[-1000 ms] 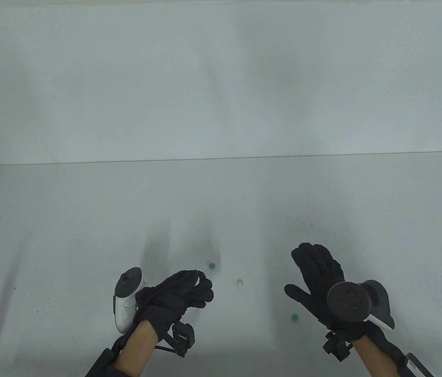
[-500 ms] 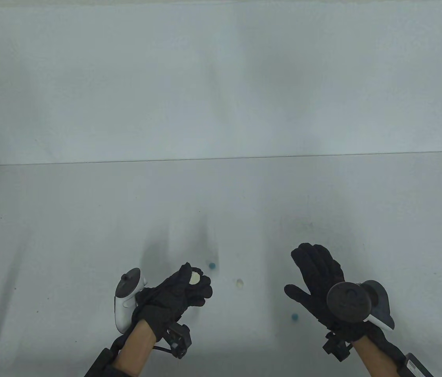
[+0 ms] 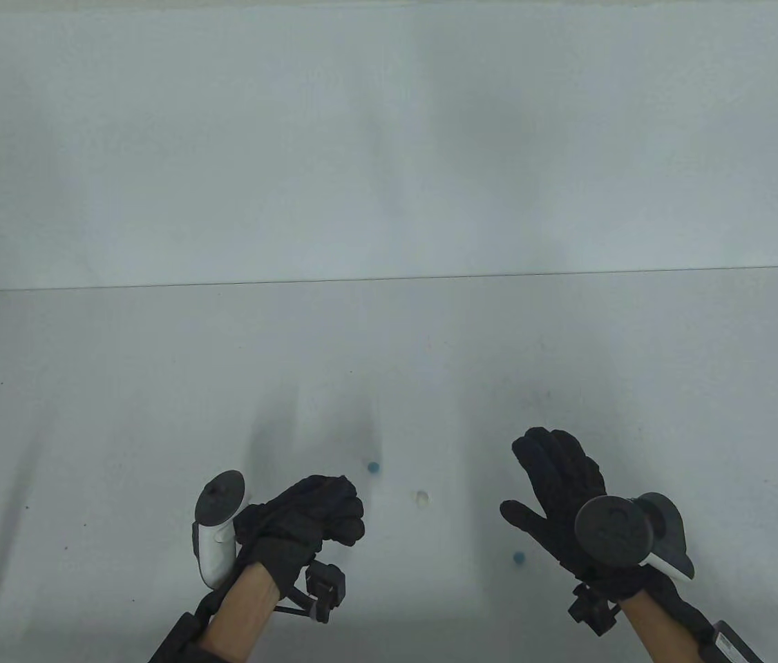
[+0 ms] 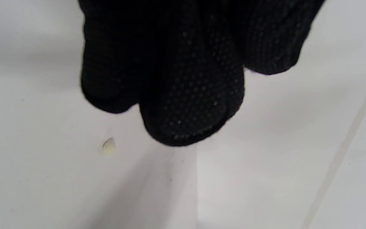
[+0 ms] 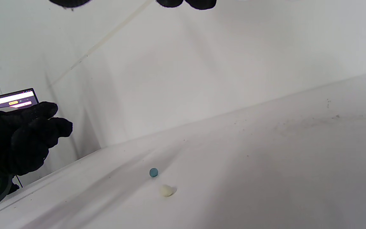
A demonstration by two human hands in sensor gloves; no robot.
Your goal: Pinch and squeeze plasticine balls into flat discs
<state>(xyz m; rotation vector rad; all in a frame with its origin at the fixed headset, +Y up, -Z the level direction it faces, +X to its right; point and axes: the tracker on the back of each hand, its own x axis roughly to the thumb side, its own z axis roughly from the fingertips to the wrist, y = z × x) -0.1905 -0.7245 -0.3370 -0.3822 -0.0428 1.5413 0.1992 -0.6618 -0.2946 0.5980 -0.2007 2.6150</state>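
Note:
My left hand [image 3: 323, 514] is curled shut, thumb against the fingers, above the table's front left. The cream plasticine piece it held between them is hidden inside. The closed fingers [image 4: 183, 95] fill the top of the left wrist view, and the hand also shows in the right wrist view [image 5: 27, 136]. My right hand [image 3: 551, 483] is spread open and empty at the front right. On the table lie a cream ball [image 3: 421, 497] [image 4: 108, 146] [image 5: 166, 190], a blue ball [image 3: 374, 467] [image 5: 153, 172] behind it, and a second blue ball [image 3: 518, 557] beside my right thumb.
The white table [image 3: 154, 387] ends at a far edge against a white wall [image 3: 389, 138]. A lit laptop screen [image 5: 8, 100] stands behind my left hand in the right wrist view.
My left hand opened slightly half a second ago, showing the cream piece between thumb and fingers, and has now closed over it. The right hand and the balls on the table have not moved.

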